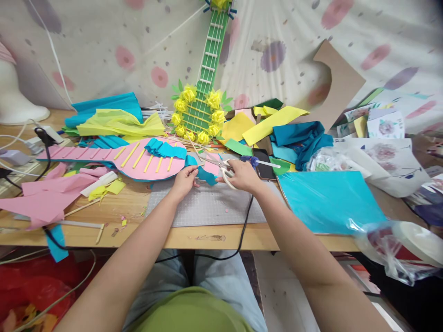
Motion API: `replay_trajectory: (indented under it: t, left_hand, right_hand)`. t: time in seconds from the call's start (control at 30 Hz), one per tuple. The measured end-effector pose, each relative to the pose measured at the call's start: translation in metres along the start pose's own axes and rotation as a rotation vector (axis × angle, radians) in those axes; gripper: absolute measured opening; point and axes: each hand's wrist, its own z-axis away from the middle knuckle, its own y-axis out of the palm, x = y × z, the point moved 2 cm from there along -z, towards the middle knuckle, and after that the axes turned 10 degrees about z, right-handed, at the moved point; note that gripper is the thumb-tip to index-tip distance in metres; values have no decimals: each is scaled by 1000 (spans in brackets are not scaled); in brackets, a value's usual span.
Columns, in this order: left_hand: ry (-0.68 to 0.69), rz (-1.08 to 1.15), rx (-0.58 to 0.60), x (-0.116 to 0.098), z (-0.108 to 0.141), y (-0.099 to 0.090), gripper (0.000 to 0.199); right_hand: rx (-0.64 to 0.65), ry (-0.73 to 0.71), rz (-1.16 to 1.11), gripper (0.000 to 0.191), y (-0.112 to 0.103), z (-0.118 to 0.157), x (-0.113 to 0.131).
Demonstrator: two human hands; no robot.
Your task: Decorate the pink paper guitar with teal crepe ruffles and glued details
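Note:
My left hand (pixel 185 183) is closed in a pinch at the blue crepe paper (pixel 206 175), just above the grey cutting mat (pixel 204 210). The paper's wavy strip shows beyond my fingertips. In my right hand (pixel 244 176) are scissors (pixel 227 177) with white handles. Their blades point left, toward my left hand, and I cannot tell whether they touch the paper. A pink guitar shape (pixel 152 159) with yellow and pink sticks and blue edging lies left of my hands. Blue ruffled crepe paper (pixel 165 149) rests on its rounded body.
A green guitar (pixel 204 101) with yellow flowers leans at the back. Beside my right hand are a blue glue gun (pixel 249 160) and a dark phone (pixel 266 171). A blue sheet pack (pixel 328 200) lies right; pink crepe paper (pixel 44 196) lies left. A black cable (pixel 247 221) crosses the table edge.

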Motion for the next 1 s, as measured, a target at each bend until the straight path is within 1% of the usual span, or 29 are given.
replay_trajectory:
  t: [0.1, 0.17, 0.3, 0.57, 0.8, 1.0]
  left_hand:
    - [13, 17, 22, 0, 0, 0, 19]
    - [25, 19, 42, 0, 0, 0, 18]
    - [37, 20, 50, 1, -1, 1, 18]
    - [40, 7, 49, 1, -1, 2, 17]
    - [31, 23, 93, 1, 0, 2, 22]
    - [19, 16, 128, -1, 2, 3, 19]
  right_hand:
    - [29, -100, 87, 46, 3, 0, 5]
    - [51, -124, 122, 49, 6, 0, 7]
    - [70, -113, 161, 52, 8, -1, 7]
    - [93, -73, 191, 56, 2, 1, 5]
    - [125, -57, 182, 62, 2, 4, 1]
    - [134, -37, 208, 63, 7, 3, -4]
